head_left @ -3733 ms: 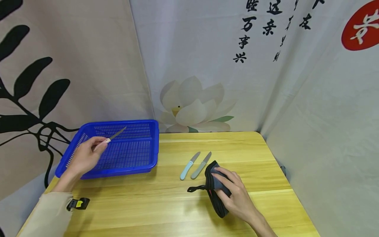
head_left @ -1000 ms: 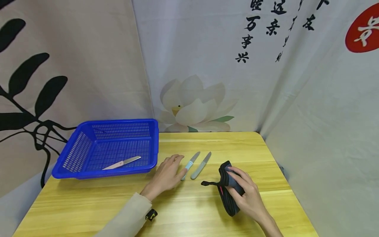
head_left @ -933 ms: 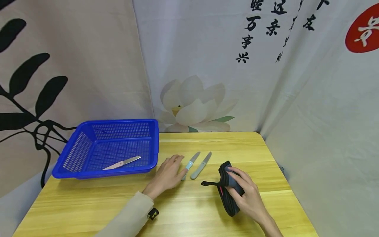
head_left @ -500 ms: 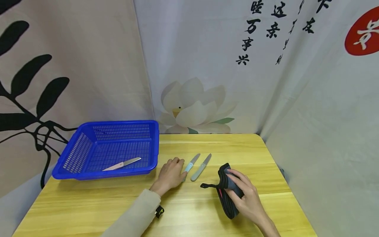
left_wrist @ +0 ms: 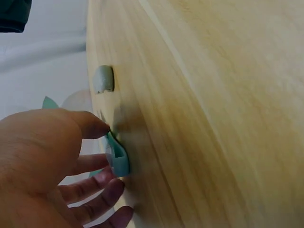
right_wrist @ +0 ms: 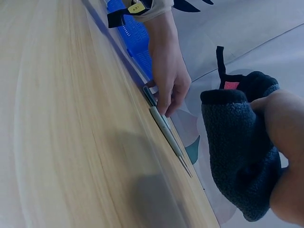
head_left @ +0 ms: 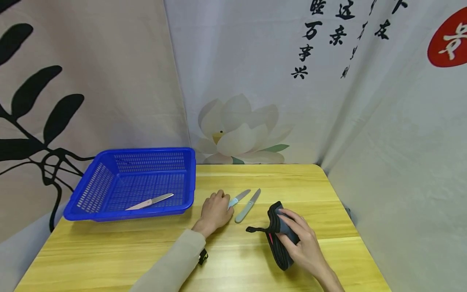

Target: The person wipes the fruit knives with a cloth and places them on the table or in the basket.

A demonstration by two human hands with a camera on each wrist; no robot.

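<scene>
Before us is a counter (head_left: 233,251) of yellow wood grain with paler streaks, rounded at its two o'clock corner. From its middle, we find a blue slatted basket (head_left: 149,161) standing toward ten o'clock, by the far edge. Toward one o'clock we see a grey-green-handled knife (head_left: 245,211) lying flat, blade toward one. Just beside it, on its ten o'clock side, is a light-blue-handled knife (head_left: 237,199), blade toward two; we cannot tell whether it fully touches the counter.
</scene>
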